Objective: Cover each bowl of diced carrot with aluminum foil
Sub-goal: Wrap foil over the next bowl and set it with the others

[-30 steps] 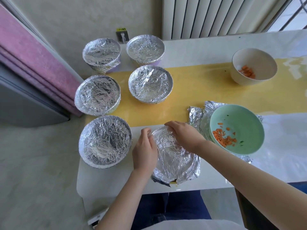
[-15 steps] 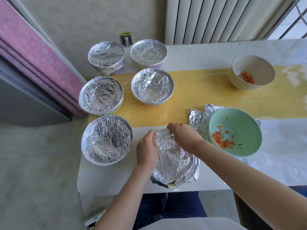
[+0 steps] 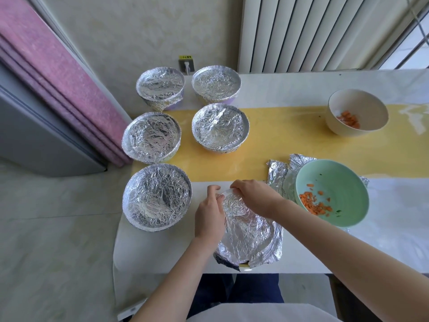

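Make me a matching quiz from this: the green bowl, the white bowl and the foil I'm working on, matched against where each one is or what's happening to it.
Things:
1. green bowl
2. white bowl
3. front foil

States:
a. uncovered, on the yellow strip
b. gripped at its far edge by the left hand and right hand
c. uncovered, sitting on loose foil

Pairs: 1-c; 2-a; 3-b

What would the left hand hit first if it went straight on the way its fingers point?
Probably the right foil-covered bowl of the middle pair, straight beyond the left hand gripping the foil sheet; only bare yellow strip lies between. Depth is unclear from one view.
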Demonstrator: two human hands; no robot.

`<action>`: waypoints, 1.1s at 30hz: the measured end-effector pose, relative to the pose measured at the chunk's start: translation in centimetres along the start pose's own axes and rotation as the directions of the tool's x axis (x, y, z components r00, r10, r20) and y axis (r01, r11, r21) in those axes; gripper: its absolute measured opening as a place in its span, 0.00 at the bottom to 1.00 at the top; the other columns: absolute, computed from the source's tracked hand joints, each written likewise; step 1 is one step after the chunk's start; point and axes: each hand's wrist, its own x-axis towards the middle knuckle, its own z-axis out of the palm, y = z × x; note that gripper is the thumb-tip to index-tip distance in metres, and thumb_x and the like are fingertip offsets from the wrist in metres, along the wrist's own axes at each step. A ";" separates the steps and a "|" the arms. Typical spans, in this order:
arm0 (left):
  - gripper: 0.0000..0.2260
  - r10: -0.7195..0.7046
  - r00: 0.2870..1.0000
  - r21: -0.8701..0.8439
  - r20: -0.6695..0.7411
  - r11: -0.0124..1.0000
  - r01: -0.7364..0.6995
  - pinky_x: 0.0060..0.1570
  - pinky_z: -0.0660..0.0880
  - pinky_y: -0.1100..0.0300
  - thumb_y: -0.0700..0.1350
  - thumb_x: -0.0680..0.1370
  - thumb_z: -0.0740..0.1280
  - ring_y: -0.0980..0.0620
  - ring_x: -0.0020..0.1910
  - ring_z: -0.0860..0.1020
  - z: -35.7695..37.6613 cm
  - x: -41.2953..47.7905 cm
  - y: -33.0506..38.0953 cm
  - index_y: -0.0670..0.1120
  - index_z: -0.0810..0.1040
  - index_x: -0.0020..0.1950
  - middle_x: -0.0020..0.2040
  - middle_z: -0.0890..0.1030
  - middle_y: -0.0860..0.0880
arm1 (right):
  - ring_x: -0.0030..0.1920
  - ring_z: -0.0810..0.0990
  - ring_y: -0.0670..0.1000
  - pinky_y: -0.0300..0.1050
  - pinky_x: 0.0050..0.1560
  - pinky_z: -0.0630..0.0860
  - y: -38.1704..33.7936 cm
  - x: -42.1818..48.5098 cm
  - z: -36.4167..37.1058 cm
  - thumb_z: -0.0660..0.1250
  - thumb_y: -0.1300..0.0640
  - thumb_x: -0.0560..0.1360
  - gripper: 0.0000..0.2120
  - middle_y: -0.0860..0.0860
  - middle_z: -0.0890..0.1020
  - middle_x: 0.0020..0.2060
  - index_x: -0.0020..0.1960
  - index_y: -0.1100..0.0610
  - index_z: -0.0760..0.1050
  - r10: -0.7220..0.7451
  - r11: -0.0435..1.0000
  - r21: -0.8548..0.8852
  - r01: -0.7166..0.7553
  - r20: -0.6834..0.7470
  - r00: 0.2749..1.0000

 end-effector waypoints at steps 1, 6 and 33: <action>0.10 0.002 1.000 -0.002 -0.006 1.000 -0.002 0.28 0.68 0.58 0.42 0.81 0.59 0.48 0.33 0.75 0.0 0.0 -0.1 0.45 0.69 0.62 0.40 0.81 0.45 | 0.40 0.78 0.56 0.49 0.40 0.75 0.3 0.0 0.1 0.52 0.59 0.82 0.12 0.55 0.81 0.44 0.57 0.59 0.73 0.012 0.999 0.030 -0.012 -0.005 1.000; 0.10 0.011 1.000 -0.027 -0.002 1.000 -0.011 0.28 0.63 0.64 0.42 0.81 0.59 0.47 0.31 0.74 0.0 -0.3 -0.3 0.45 0.74 0.60 0.36 0.79 0.46 | 0.33 0.74 0.55 0.46 0.36 0.71 1.2 -0.3 0.5 0.56 0.71 0.75 0.14 0.53 0.77 0.33 0.50 0.58 0.77 0.071 0.994 0.083 -0.068 -0.044 0.997; 0.09 -0.014 0.999 -0.102 0.052 0.995 0.019 0.33 0.64 0.62 0.42 0.81 0.57 0.50 0.34 0.74 -0.2 0.0 0.2 0.44 0.76 0.57 0.41 0.79 0.46 | 0.35 0.75 0.54 0.44 0.34 0.71 1.3 -0.8 1.0 0.56 0.74 0.72 0.23 0.55 0.80 0.40 0.61 0.58 0.75 0.036 0.993 0.111 -0.031 -0.048 0.998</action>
